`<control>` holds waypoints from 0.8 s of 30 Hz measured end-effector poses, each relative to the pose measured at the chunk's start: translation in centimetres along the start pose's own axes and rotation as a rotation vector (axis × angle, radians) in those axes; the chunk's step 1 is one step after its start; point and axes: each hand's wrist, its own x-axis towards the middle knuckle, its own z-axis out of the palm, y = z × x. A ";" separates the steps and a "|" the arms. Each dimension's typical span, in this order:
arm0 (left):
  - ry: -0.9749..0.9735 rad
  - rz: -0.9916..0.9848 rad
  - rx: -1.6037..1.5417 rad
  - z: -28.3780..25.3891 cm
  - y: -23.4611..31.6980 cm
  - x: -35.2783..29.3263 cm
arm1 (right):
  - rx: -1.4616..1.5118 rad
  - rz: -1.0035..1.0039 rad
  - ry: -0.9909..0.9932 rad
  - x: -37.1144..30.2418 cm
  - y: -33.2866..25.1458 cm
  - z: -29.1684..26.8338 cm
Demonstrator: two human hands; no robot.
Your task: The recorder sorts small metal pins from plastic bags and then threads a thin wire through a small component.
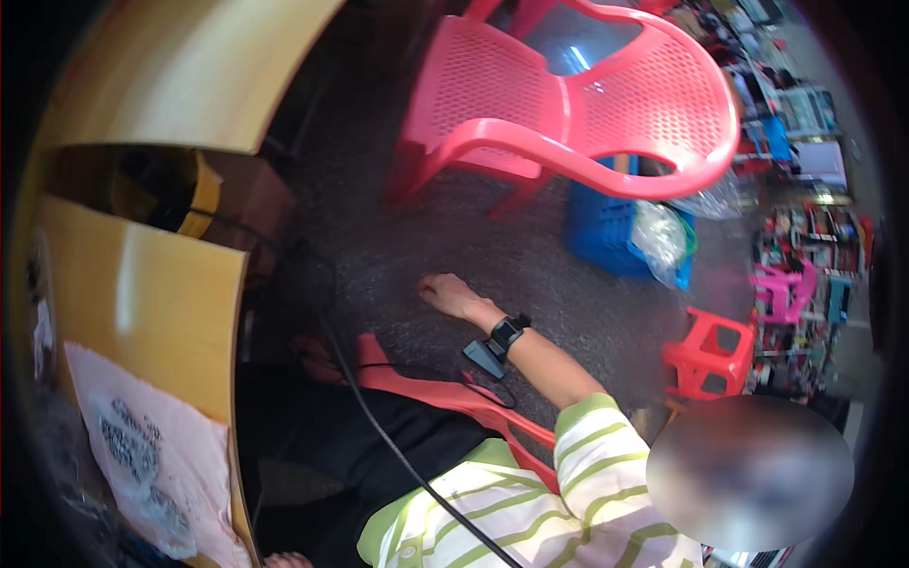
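Hand (pixel 457 295), mine, was above the dark floor (pixel 379 246) | fingers (pixel 436 287) bent in a bit, but blurry; I could not tell if they held something | small flat grey box (pixel 486 359) sat just beside my black wrist strap (pixel 507 333) | long thin black cable (pixel 381 426) passed in front of my green-and-white striped shirt (pixel 597 473) | pink plastic armchair (pixel 653 104) full of little holes stood near

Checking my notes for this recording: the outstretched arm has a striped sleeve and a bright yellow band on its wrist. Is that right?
Not quite: the wristband is black, not bright yellow, as the head view shows. The outstretched arm does have a striped sleeve.
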 end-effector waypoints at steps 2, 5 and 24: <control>0.108 -0.002 0.010 6.2 0.2 4.6 | 0.038 0.028 0.063 -0.5 -0.1 -0.6; 0.422 -0.291 0.186 4.8 0.4 5.6 | 0.131 0.102 0.058 -2.2 -0.3 -1.2; 0.634 0.179 0.298 -1.5 1.5 4.9 | 0.881 0.680 0.265 -3.4 18.0 -0.8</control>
